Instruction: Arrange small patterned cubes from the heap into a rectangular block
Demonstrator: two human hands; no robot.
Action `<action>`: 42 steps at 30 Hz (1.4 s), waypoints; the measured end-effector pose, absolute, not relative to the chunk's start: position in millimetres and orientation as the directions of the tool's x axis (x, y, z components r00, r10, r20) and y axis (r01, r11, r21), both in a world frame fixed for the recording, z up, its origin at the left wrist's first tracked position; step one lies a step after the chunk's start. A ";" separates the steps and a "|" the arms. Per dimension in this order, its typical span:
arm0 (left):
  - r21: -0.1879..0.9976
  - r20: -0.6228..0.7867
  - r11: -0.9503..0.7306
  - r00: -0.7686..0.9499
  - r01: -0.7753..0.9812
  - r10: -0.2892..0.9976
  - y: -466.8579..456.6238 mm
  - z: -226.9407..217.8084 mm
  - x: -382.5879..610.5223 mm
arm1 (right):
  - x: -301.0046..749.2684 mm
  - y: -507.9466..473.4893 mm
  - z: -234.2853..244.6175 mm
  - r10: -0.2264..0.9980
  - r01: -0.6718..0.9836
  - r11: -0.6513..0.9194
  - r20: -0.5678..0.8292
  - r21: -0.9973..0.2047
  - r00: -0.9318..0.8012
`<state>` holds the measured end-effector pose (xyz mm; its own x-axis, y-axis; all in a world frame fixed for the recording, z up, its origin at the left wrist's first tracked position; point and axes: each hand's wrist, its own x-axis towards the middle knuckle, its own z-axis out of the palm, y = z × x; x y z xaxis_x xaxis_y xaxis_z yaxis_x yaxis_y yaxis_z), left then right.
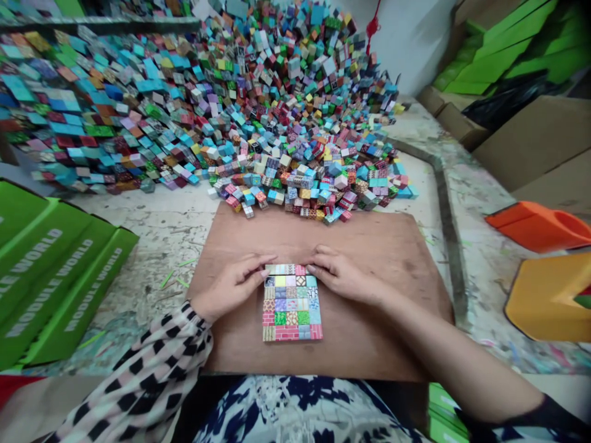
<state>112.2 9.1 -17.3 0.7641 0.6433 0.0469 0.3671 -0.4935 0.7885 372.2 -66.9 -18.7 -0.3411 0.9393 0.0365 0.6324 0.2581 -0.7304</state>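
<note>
A flat grid of small patterned cubes lies on a brown wooden board in front of me. My left hand rests at the grid's upper left corner, fingers pressed against the top row. At the upper right corner my right hand does the same, fingertips touching the top row of cubes. Both hands lie low on the board, fingers held together and extended toward each other. Neither hand grips a cube that I can see.
A huge heap of coloured cubes covers the table behind the board, its front edge touching the board. Green flat boxes lie at the left. Orange and yellow scoops sit at the right, with cardboard boxes beyond.
</note>
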 end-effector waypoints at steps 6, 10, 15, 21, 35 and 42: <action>0.676 0.063 -0.607 0.787 0.419 0.614 -0.3 -11.2 105.9 | 372.2 -85.3 -12.3 0.968 0.667 0.191 0.026 -0.721 -0.248; 0.548 -0.001 -0.725 0.867 0.417 0.499 -15.4 -7.2 102.4 | 366.4 -101.9 -18.6 0.941 0.755 0.262 -0.013 -0.601 -0.338; 0.424 -0.026 -0.822 0.912 0.381 0.410 -27.4 -15.0 108.2 | 351.7 -108.0 -26.8 0.891 0.781 0.359 -0.062 -0.511 -0.450; 0.365 -0.028 -0.852 0.920 0.374 0.391 -26.6 -14.1 113.8 | 346.4 -106.0 -24.9 0.885 0.793 0.356 -0.095 -0.495 -0.456; 0.213 -0.004 -0.911 0.933 0.352 0.359 -51.6 -5.8 103.3 | 370.3 -84.6 -20.9 0.928 0.659 0.218 -0.055 -0.720 -0.367; 0.169 0.019 -0.925 0.937 0.340 0.348 -55.1 -9.2 105.1 | 360.4 -85.7 -26.7 0.907 0.728 0.354 0.024 -0.587 -0.421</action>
<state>105.1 -55.1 -9.2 0.9372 0.3481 0.0190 0.3402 -0.9251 0.1687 360.4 -85.7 -26.7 -0.4214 0.9066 0.0241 0.7278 0.3539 -0.5874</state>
